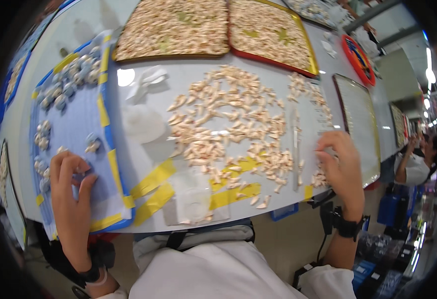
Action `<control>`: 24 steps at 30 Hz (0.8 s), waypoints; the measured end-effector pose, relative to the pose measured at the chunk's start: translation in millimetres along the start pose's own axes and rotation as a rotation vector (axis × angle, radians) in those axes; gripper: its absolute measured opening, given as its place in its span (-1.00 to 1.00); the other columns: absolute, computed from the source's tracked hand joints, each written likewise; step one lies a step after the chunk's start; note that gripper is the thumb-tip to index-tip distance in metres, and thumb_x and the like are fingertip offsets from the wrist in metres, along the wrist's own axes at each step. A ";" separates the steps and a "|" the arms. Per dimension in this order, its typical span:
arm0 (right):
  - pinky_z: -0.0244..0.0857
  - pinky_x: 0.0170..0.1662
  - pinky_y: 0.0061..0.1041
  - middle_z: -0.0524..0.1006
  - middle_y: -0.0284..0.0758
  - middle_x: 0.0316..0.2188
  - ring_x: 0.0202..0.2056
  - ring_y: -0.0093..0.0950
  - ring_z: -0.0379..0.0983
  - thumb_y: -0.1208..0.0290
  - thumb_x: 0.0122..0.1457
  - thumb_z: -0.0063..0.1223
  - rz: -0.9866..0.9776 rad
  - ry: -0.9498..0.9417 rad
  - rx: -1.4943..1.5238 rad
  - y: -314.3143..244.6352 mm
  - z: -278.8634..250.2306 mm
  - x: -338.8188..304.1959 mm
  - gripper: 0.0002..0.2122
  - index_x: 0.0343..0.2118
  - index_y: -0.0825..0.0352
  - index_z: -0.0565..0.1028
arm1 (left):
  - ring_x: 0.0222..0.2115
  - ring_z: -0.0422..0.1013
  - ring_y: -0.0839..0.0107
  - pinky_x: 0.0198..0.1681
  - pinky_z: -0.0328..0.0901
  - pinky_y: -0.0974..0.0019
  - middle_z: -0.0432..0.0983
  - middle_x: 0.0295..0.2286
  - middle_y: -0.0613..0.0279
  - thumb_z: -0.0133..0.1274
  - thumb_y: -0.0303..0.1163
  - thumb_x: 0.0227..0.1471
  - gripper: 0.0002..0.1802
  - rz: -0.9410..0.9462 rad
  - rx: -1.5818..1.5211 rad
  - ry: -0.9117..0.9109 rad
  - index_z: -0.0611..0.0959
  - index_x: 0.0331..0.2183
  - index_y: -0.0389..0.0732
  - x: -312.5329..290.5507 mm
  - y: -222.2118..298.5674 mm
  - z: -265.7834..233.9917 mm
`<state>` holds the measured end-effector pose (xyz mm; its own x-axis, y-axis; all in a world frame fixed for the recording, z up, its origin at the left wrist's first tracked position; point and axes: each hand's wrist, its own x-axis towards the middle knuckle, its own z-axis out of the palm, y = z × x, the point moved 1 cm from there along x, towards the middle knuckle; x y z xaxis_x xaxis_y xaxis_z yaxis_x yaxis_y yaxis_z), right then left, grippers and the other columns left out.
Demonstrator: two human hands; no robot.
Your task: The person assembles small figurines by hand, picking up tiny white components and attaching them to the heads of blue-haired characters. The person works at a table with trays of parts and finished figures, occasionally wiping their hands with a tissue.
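Observation:
My left hand [71,182] hangs over a blue tray [86,134] edged with yellow tape. Its thumb and fingers are curled in close together, and what they hold, if anything, I cannot make out. In the tray lie small blue-and-white lumps [79,70] and a small cluster [93,143] near my fingers. My right hand [343,162] is at the table's right side, thumb and forefinger bent toward each other beside a few small pale pieces [319,178]; any piece between them is too small to tell. Many pale peach, pointed pieces [233,119] lie scattered between my hands.
Two trays full of similar pieces, one [173,30] left of the other [273,37], stand at the back. A thin metal strip [296,149], crumpled tissue [151,79], yellow tape [153,179] and a clear dish [194,204] lie on the table. A framed tray [360,114] is at right.

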<state>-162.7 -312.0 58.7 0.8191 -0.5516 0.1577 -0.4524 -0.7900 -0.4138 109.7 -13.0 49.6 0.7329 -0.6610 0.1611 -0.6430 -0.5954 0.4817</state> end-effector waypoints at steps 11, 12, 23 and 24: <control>0.20 -0.43 -0.70 0.40 -0.25 -0.49 -0.52 -0.58 0.31 0.67 -0.10 0.05 0.116 0.210 0.831 -37.7 -8.6 -47.0 -0.96 -0.55 0.45 0.43 | -0.45 0.29 0.49 -0.36 0.25 0.50 0.26 -0.35 0.11 0.07 -0.57 -0.20 -0.74 -0.072 -0.946 0.029 0.39 -0.37 -0.27 -41.9 13.1 -15.3; 0.23 -0.45 -0.71 0.40 -0.24 -0.48 -0.51 -0.57 0.32 0.63 -0.09 0.09 0.107 0.203 0.861 -41.5 -4.6 -46.9 -0.95 -0.58 0.43 0.44 | -0.49 0.33 0.45 -0.40 0.26 0.50 0.26 -0.33 0.02 0.18 -0.45 -0.26 -0.65 -0.021 -1.058 -0.006 0.41 -0.36 -0.28 -50.6 9.6 -10.6; 0.29 -0.44 -0.58 0.46 -0.17 -0.57 -0.52 -0.44 0.42 0.73 -0.27 0.15 0.029 0.046 0.987 -96.0 28.5 -13.1 -0.83 -0.54 0.45 0.44 | -0.32 0.41 0.26 -0.25 0.31 0.35 0.34 -0.25 -0.18 0.06 -0.56 -0.15 -0.73 -0.070 -1.523 -0.339 0.43 -0.31 -0.43 -62.2 29.5 33.3; 0.30 -0.46 -0.56 0.45 -0.18 -0.59 -0.54 -0.44 0.41 0.74 -0.29 0.16 0.023 0.035 0.996 -100.4 31.6 -9.8 -0.81 -0.54 0.45 0.44 | -0.29 0.41 0.24 -0.23 0.31 0.32 0.33 -0.23 -0.19 0.06 -0.57 -0.15 -0.73 0.020 -1.484 -0.337 0.44 -0.32 -0.43 -63.0 25.0 35.3</control>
<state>-114.1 -218.8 70.4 0.7957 -0.5842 0.1597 0.0472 -0.2030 -0.9780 39.6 -2.4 21.1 0.5113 -0.8558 0.0791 0.2966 0.2621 0.9183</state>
